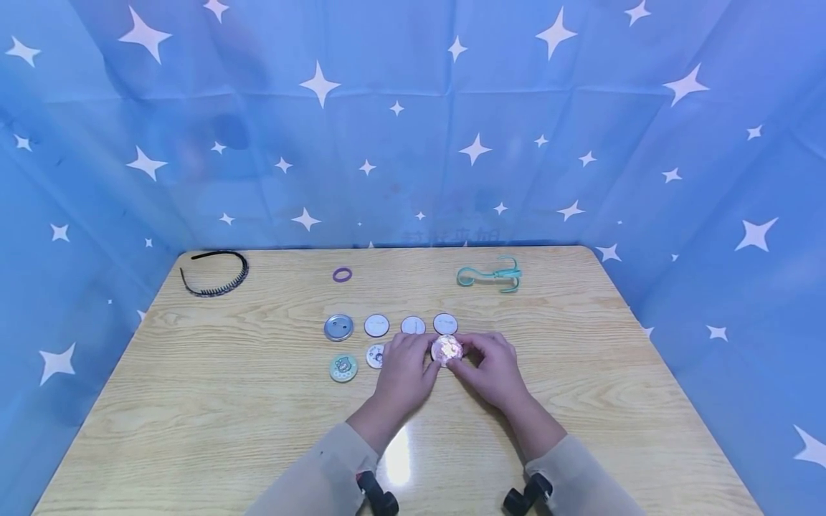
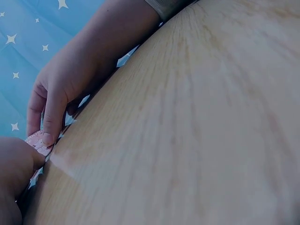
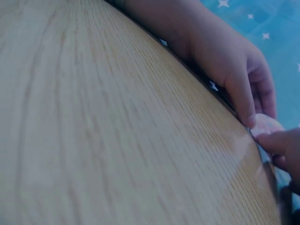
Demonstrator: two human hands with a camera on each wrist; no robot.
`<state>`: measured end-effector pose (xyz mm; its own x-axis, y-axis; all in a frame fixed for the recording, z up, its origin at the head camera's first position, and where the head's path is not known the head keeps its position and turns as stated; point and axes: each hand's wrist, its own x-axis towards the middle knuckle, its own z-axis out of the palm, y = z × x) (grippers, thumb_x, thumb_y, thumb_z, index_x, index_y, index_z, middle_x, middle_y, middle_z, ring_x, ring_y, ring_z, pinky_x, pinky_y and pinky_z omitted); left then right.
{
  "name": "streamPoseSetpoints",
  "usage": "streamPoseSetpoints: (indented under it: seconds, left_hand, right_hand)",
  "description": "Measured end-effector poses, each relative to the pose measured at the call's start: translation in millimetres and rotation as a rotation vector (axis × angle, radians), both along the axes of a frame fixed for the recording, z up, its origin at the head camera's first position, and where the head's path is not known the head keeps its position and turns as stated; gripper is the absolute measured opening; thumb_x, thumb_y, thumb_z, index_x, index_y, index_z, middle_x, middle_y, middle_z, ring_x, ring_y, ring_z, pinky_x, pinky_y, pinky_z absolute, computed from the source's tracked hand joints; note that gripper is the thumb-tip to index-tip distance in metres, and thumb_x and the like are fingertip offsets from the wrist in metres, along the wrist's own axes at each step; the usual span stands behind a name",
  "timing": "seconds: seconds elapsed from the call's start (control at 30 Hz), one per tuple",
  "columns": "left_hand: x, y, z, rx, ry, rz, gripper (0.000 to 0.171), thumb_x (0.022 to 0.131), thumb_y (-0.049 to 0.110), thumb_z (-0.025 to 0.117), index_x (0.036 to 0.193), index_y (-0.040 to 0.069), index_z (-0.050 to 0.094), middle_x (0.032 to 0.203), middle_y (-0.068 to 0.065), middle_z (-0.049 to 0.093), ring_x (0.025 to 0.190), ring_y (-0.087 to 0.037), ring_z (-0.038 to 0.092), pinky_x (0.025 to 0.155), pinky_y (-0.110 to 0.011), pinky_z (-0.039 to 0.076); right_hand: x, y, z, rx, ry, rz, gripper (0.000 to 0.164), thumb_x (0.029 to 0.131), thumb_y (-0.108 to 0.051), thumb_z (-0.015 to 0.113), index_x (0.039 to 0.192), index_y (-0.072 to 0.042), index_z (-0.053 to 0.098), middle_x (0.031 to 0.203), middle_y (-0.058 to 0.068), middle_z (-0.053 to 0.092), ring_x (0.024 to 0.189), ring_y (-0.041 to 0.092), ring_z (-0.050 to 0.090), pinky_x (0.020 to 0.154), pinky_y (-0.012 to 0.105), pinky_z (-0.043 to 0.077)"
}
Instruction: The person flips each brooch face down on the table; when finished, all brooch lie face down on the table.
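Note:
Both hands meet at a round pink badge [image 1: 447,349] whose face shines with glare. My left hand [image 1: 408,364] pinches its left edge between thumb and fingers, while my right hand [image 1: 492,365] pinches the right edge. In the right wrist view the badge [image 3: 267,124] stands tilted between the fingertips. Behind the hands lies a row of round pieces: a silver badge back [image 1: 338,327] and white discs [image 1: 377,325]. A green cartoon badge [image 1: 343,368] lies left of the left hand, which partly covers a white cartoon badge [image 1: 374,356].
A black toothed headband [image 1: 222,288] lies at the table's back left corner. Toward the back edge are a purple ring [image 1: 342,274] and a teal hook [image 1: 497,274]. A blue star-patterned curtain [image 1: 413,143] hangs behind the wooden table [image 1: 226,416].

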<state>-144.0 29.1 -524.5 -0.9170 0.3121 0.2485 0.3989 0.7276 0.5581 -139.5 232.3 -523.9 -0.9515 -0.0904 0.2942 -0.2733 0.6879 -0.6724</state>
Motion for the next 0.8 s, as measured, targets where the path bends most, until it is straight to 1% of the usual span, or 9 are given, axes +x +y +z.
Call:
streamPoseSetpoints:
  seconds: [0.2, 0.33, 0.6, 0.8]
  left_hand:
    - [0.4, 1.1, -0.2, 0.009, -0.009, 0.005, 0.047, 0.098, 0.029, 0.078, 0.142, 0.017, 0.067, 0.129, 0.002, 0.074, 0.119, -0.022, 0.057, 0.106, -0.045, 0.041]
    - [0.0, 1.3, -1.4, 0.014, 0.006, 0.010, 0.044, 0.098, 0.028, 0.078, 0.140, 0.018, 0.069, 0.127, 0.003, 0.075, 0.119, -0.022, 0.058, 0.106, -0.044, 0.042]
    - [-1.1, 0.9, -3.5, 0.018, 0.028, 0.016, 0.038, 0.100, 0.026, 0.076, 0.137, 0.018, 0.072, 0.123, 0.003, 0.077, 0.115, -0.022, 0.061, 0.103, -0.043, 0.043]
    - [-1.5, 0.9, -3.9, 0.035, 0.055, 0.017, 0.030, 0.101, 0.026, 0.075, 0.131, 0.021, 0.075, 0.120, 0.006, 0.078, 0.111, -0.020, 0.063, 0.100, -0.042, 0.045]
  right_hand:
    - [0.7, 1.4, -0.6, -0.037, 0.044, 0.000, 0.041, 0.077, -0.016, 0.098, 0.114, -0.015, 0.082, 0.089, -0.010, 0.074, 0.096, 0.020, 0.060, 0.092, 0.047, 0.036]
    - [0.4, 1.2, 0.1, -0.059, 0.080, 0.006, 0.039, 0.076, -0.013, 0.098, 0.111, -0.014, 0.083, 0.090, -0.009, 0.076, 0.093, 0.020, 0.062, 0.088, 0.043, 0.042]
    - [1.5, -0.6, 2.2, -0.094, 0.065, -0.011, 0.035, 0.077, -0.010, 0.097, 0.110, -0.012, 0.083, 0.092, -0.005, 0.076, 0.095, 0.020, 0.063, 0.083, 0.039, 0.049]
    - [1.2, -0.1, 2.4, -0.108, 0.052, -0.028, 0.032, 0.080, -0.011, 0.096, 0.110, -0.013, 0.084, 0.098, -0.004, 0.077, 0.096, 0.020, 0.063, 0.082, 0.037, 0.051]
